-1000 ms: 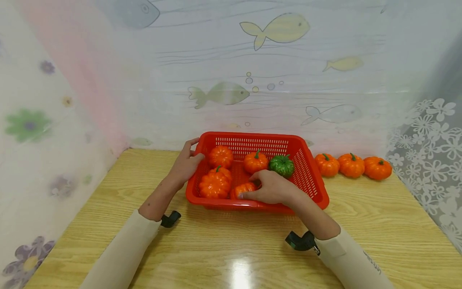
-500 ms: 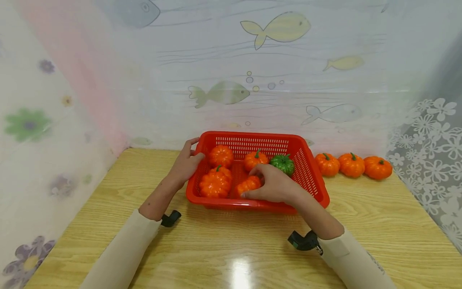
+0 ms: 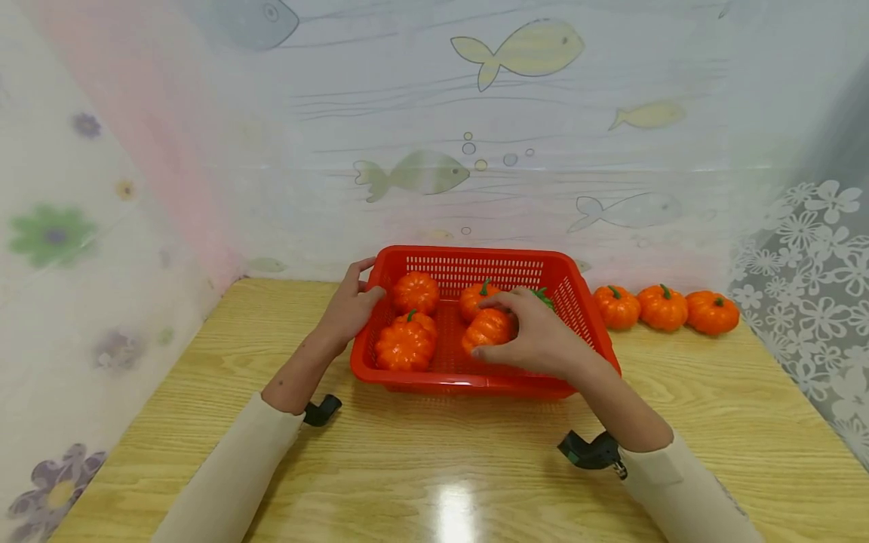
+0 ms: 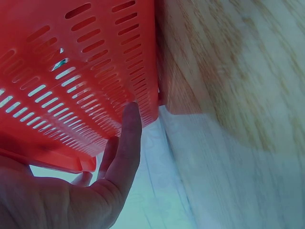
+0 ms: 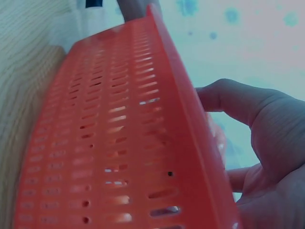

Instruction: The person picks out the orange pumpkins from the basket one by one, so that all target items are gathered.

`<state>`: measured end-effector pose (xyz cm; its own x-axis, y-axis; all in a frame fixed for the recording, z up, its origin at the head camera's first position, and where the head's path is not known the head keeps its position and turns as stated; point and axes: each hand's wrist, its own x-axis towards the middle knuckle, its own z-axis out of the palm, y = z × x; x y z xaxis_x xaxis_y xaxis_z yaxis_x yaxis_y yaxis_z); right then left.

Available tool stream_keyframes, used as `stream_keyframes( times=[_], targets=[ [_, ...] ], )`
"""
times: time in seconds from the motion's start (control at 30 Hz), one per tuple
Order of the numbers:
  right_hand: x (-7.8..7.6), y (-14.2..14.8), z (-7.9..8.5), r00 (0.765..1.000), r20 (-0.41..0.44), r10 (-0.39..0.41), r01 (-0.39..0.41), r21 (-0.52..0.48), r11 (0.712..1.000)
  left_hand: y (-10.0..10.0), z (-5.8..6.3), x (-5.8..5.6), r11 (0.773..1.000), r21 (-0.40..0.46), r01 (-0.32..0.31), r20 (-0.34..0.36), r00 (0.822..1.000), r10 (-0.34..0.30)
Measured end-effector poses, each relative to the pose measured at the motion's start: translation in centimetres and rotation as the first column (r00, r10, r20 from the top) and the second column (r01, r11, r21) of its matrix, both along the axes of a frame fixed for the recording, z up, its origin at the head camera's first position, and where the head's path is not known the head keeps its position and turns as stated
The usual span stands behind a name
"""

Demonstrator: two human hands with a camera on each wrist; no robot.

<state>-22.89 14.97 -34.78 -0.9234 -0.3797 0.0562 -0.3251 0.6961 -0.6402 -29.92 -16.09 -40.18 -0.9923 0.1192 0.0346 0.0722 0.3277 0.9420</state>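
In the head view, my left hand grips the left rim of a red plastic basket. The left wrist view has its fingers against the slotted outer wall. My right hand holds a small orange pumpkin between thumb and fingers, inside the basket's outline. Behind it sits another orange pumpkin, and a green pumpkin is mostly covered by the hand. Two more orange ones, a rear pumpkin and a front pumpkin, lie at the basket's left. In the right wrist view the basket wall hides most of the held pumpkin.
To the right of the basket, three orange pumpkins stand in a row on the wooden table. A curtain printed with fish hangs close behind the basket. Patterned sheets border the table on both sides.
My right hand has raised the orange pumpkin from the basket's front and carried it right and back, now covering more of the green one. My left hand stays on the rim.
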Motion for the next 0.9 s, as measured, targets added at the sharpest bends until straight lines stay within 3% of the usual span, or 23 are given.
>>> stream_keyframes(
  times=[0.43,0.67,0.9],
  targets=[
    [1.9,1.9,1.4,0.994,-0.107,0.004,-0.012,-0.071,0.997,0.0,0.1,0.1,1.0,-0.001,-0.007,0.017,1.0,0.007],
    [2.8,2.7,1.8,0.988,-0.151,-0.016,0.011,-0.032,0.999,0.0,-0.1,0.0,1.0,-0.008,-0.009,0.017,1.0,0.009],
    [3.4,4.1,2.1,0.982,-0.189,0.013,-0.021,-0.044,0.999,0.1,0.0,0.0,1.0,-0.003,-0.007,0.019,1.0,0.007]
  ],
)
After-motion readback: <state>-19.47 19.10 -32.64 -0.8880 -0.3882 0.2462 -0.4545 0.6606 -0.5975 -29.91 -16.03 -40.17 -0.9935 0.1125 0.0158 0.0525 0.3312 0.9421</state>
